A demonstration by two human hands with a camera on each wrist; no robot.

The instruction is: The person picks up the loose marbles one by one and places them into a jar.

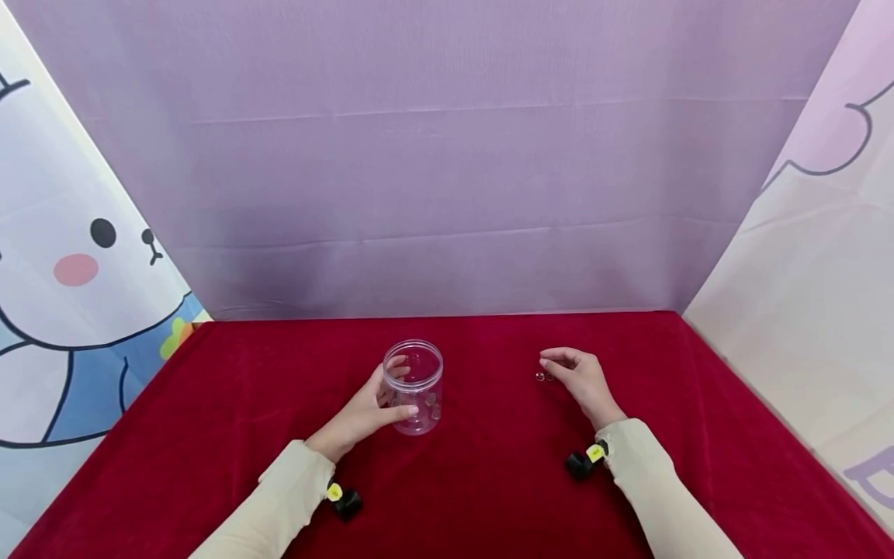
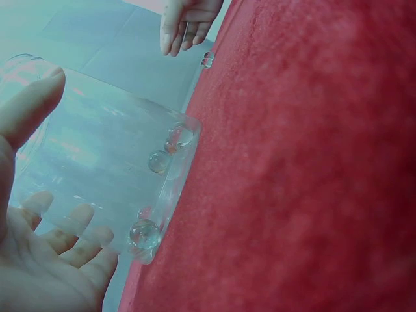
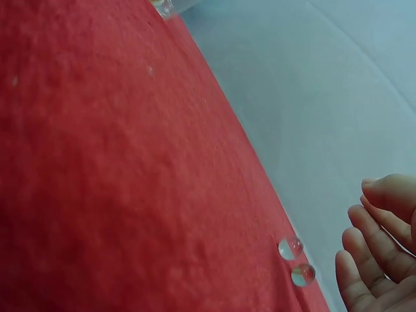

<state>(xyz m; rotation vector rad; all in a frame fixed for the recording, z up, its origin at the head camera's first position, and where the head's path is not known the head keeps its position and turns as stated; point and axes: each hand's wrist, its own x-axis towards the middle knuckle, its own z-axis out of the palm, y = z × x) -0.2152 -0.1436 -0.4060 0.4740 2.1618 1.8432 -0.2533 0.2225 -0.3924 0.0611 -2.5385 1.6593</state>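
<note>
My left hand [image 1: 362, 417] grips a clear, lidless jar [image 1: 427, 388] round its side, thumb in front and fingers behind. The jar stands upright at the middle of the red cloth. Inside, several glass marbles [image 2: 159, 162] lie at its bottom in the left wrist view. Off to the right, my right hand [image 1: 581, 382] is just above two small clear marbles [image 3: 297, 261] that lie side by side on the cloth. Its fingers [image 3: 370, 244] are loosely bent, and nothing shows between them and the thumb.
A red velvet cloth [image 1: 482, 497] covers the table. Behind it hangs a plain purple curtain [image 1: 447, 171], with cartoon-printed curtains at the left [image 1: 42, 310] and right [image 1: 810, 295]. A small black camera with a yellow tag [image 1: 347, 505] is worn on each wrist.
</note>
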